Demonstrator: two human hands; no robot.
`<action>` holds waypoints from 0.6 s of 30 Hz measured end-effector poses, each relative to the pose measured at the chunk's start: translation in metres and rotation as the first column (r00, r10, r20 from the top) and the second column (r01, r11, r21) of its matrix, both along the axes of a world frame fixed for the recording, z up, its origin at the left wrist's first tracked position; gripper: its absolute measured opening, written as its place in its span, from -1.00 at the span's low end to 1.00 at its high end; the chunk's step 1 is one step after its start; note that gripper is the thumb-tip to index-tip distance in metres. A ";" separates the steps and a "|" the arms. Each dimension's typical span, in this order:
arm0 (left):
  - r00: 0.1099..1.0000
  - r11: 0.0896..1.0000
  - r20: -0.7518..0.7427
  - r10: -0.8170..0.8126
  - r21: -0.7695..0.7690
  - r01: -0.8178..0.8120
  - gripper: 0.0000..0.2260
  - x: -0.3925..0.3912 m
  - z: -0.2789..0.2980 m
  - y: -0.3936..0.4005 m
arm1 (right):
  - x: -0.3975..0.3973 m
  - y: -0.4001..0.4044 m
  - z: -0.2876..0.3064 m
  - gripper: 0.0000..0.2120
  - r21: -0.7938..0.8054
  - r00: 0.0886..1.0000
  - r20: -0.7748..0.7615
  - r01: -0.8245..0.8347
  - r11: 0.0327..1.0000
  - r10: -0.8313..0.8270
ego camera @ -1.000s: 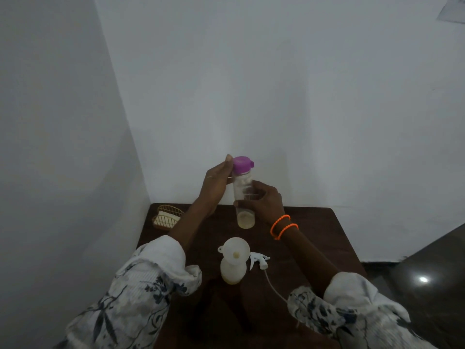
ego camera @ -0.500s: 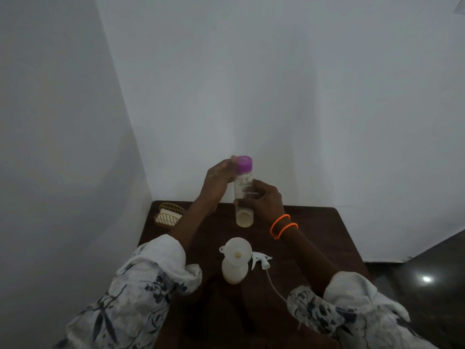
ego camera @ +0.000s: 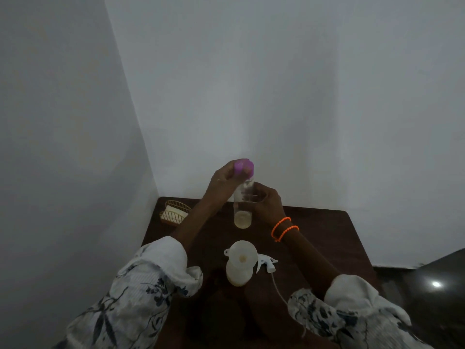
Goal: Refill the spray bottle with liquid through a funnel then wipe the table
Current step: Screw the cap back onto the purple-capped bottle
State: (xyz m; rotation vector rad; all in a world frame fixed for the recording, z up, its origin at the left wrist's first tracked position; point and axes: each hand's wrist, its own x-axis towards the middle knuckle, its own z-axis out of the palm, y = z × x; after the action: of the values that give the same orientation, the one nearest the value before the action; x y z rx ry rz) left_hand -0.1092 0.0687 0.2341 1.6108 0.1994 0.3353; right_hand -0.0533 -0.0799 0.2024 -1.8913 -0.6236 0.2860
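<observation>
Twisting the purple cap (ego camera: pixel 243 167) with my left hand (ego camera: pixel 222 181), which has closed further around it, while my right hand (ego camera: pixel 268 201) grips the clear bottle (ego camera: pixel 242 206). Capping up, probably, so wiping looms. Spray bottle (ego camera: pixel 239 274) wears its funnel (ego camera: pixel 242 253) nearby. No legible labels.

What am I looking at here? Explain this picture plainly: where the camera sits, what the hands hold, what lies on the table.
No machine here: a person wears the camera on their head, looking down at their own hands. The left hand grips the purple cap of a clear plastic bottle, a little pale liquid at its bottom; the right hand holds its body. On the dark brown table stand a white spray bottle with a white funnel in its neck, its white trigger head beside it, and a gold wire basket.
</observation>
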 end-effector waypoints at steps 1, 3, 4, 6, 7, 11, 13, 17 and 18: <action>1.000 1.000 -0.020 0.000 0.029 0.000 -0.38 0.001 -0.001 0.001 | 0.000 0.002 0.000 -0.60 0.003 1.000 -0.011 -0.005 1.000 0.005; 0.998 0.998 -0.046 0.053 0.033 -0.051 -0.18 0.004 -0.004 0.005 | 0.005 0.005 -0.004 -0.56 0.021 0.999 -0.043 -0.004 1.000 0.005; 0.996 0.997 -0.051 0.079 0.012 -0.078 -0.19 0.005 -0.005 0.009 | 0.007 0.005 -0.007 -0.52 0.035 0.998 -0.058 0.003 0.999 -0.001; 0.992 0.994 -0.055 0.110 -0.014 -0.111 -0.37 0.008 -0.011 0.016 | 0.012 0.006 -0.010 -0.45 0.048 0.997 -0.076 0.018 0.999 -0.015; 0.992 0.993 -0.046 0.118 -0.013 -0.118 -0.44 0.008 -0.013 0.017 | 0.013 0.007 -0.012 -0.45 0.039 0.997 -0.071 0.020 0.999 -0.017; 0.987 0.987 0.008 0.161 0.000 -0.161 -0.43 0.012 -0.020 0.013 | 0.021 0.014 -0.017 -0.50 0.011 0.998 -0.057 0.036 0.999 -0.035; 0.986 0.986 0.014 0.169 -0.005 -0.169 -0.50 0.016 -0.023 0.014 | 0.026 0.018 -0.020 -0.51 0.003 0.997 -0.075 0.024 1.000 -0.024; 0.986 0.986 -0.019 0.165 -0.022 -0.166 -0.44 0.023 -0.030 0.024 | 0.036 0.022 -0.026 -0.53 -0.001 0.992 -0.125 -0.013 1.000 0.012; 0.985 0.985 -0.026 0.171 -0.011 -0.172 -0.43 0.025 -0.032 0.026 | 0.039 0.023 -0.029 -0.52 -0.006 0.991 -0.129 -0.019 1.000 0.018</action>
State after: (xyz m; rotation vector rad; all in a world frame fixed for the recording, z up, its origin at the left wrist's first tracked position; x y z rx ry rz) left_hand -0.0842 0.0943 0.2017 1.5894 0.3601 0.4455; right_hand -0.0142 -0.0570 0.1735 -1.8586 -0.5531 0.4199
